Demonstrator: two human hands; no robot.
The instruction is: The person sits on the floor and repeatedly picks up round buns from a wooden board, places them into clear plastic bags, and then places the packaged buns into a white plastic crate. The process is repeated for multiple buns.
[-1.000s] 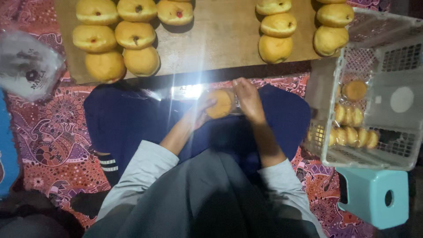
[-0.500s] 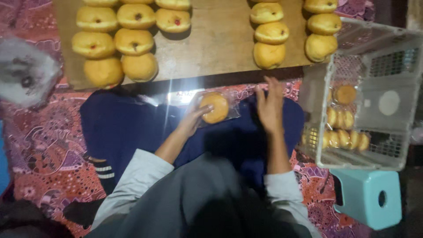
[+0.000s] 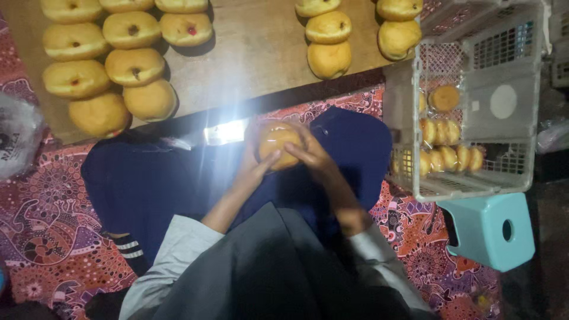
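- Where the two hands meet over the lap, a round golden bun [image 3: 277,144] sits cupped between them; left hand [image 3: 256,163] under and behind it, right hand [image 3: 312,155] over its right side; fingers of both curled and closed on the bun, a loose cradle rather than a squeeze, which would suit a soft thing that dents easily
- a glare of bright light falls just left of the bun; whether a clear wrapper lies around it I cannot tell
- bun held clear of the dark blue trousers [image 3: 148,184], well above the patterned red mat [image 3: 41,237] the person sits on; held close to the body, between board and basket, so either is within reach
- wooden board [image 3: 249,53] lies ahead on the floor, serving as a counter; filled buns in two groups, a larger cluster [image 3: 112,65] at left, showing dark or red filling spots on top, a smaller cluster [image 3: 349,32] at right; bare wood between keeps the groups apart
- white plastic basket [image 3: 504,106] at right, near the right hand; small golden buns [image 3: 447,157] in rows inside, standing on edge, packed tight against its wall
- teal plastic stool [image 3: 489,228] just below the basket, touching or nearly so
- crumpled clear plastic bag [image 3: 18,136] at far left edge, on the mat beside the board
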